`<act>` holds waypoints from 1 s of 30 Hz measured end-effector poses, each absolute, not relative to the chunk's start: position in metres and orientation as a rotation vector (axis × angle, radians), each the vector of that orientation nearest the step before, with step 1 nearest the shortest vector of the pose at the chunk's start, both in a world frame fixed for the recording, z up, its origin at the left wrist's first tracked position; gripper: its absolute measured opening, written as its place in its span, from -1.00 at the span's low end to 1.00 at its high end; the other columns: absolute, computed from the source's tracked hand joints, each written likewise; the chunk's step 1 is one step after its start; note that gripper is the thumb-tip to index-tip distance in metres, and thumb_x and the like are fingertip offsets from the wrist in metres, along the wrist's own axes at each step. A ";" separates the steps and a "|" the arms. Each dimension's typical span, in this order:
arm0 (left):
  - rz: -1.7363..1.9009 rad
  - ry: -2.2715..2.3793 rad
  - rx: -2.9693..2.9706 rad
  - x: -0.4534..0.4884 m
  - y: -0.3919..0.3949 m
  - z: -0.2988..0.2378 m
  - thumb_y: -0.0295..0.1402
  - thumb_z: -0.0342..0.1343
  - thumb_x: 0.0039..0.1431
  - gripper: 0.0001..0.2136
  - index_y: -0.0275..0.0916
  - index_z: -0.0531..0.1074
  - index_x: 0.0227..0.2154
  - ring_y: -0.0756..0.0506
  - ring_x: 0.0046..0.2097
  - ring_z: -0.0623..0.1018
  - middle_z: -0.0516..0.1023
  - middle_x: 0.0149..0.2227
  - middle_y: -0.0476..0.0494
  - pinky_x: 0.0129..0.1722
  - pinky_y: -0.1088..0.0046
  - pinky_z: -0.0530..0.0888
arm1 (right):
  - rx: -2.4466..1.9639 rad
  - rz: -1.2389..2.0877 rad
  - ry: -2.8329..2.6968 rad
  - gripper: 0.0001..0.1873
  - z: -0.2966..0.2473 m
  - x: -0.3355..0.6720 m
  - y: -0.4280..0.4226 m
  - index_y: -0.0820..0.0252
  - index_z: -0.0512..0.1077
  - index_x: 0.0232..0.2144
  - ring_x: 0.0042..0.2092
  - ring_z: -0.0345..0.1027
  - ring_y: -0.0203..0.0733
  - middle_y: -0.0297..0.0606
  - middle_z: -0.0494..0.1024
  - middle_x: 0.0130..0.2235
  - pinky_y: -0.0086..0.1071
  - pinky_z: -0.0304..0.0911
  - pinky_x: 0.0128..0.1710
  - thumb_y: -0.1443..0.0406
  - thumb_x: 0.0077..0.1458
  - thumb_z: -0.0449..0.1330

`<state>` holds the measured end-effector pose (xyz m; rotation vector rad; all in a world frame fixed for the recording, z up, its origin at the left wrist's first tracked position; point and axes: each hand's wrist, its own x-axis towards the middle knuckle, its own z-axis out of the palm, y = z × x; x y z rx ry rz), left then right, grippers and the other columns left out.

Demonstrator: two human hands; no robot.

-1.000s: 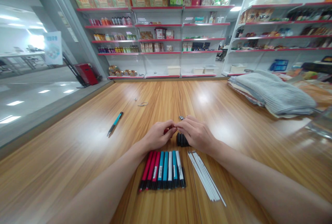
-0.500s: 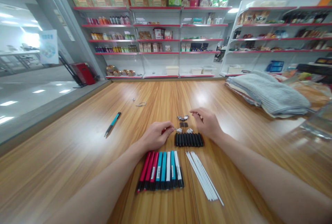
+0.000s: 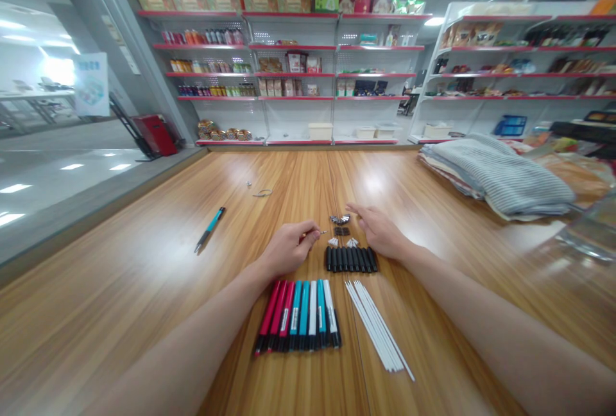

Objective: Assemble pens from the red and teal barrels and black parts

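My left hand (image 3: 287, 248) is closed in a pinch on a small pen part with a thin metal tip that points right. My right hand (image 3: 379, 230) lies on the wooden table (image 3: 144, 287) with fingers stretched toward a little pile of metal clips (image 3: 339, 219). Between the hands sit small black parts (image 3: 341, 231), white tips (image 3: 352, 242) and a row of black pen caps (image 3: 351, 259). Nearer to me lies a row of red, teal and white pen barrels (image 3: 299, 315), with a bundle of white refills (image 3: 378, 332) to its right.
A lone teal pen (image 3: 210, 228) lies at the left, and a small ring and spring (image 3: 262, 193) farther back. Folded striped cloths (image 3: 500, 172) are stacked at the right. Store shelves (image 3: 289, 76) with goods stand behind the table.
My hands, joined over the parts a second ago, have separated. The right hand went right and back toward the metal clips and opened; the left kept its pinch.
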<state>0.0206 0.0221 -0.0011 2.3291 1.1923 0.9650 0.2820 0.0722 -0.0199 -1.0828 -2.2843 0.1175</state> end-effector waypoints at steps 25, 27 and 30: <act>0.940 1.158 2.219 0.020 0.022 0.000 -0.24 -0.08 0.30 -0.75 -0.26 0.35 -0.43 0.04 -0.48 0.37 0.37 -0.55 0.03 -0.46 0.56 0.25 | -1.097 0.289 -2.093 -0.43 -0.019 0.282 0.069 0.12 0.11 0.20 -0.04 0.39 -0.16 -0.20 0.51 -0.08 -0.17 0.29 0.02 0.42 0.14 0.03; 0.936 1.162 2.220 0.020 0.022 0.000 -0.24 -0.07 0.29 -0.75 -0.26 0.35 -0.43 0.04 -0.48 0.37 0.38 -0.54 0.02 -0.46 0.55 0.25 | -1.093 0.278 -2.073 -0.44 -0.020 0.282 0.070 0.11 0.13 0.19 -0.04 0.39 -0.16 -0.20 0.51 -0.10 -0.17 0.30 -0.01 0.39 0.13 0.07; 0.926 1.172 2.228 0.020 0.022 0.000 -0.24 -0.07 0.29 -0.74 -0.26 0.37 -0.43 0.03 -0.46 0.38 0.39 -0.53 0.00 -0.46 0.55 0.25 | -1.080 0.264 -2.076 -0.43 -0.021 0.283 0.071 0.10 0.15 0.17 -0.08 0.39 -0.17 -0.22 0.51 -0.11 -0.19 0.31 -0.05 0.39 0.11 0.11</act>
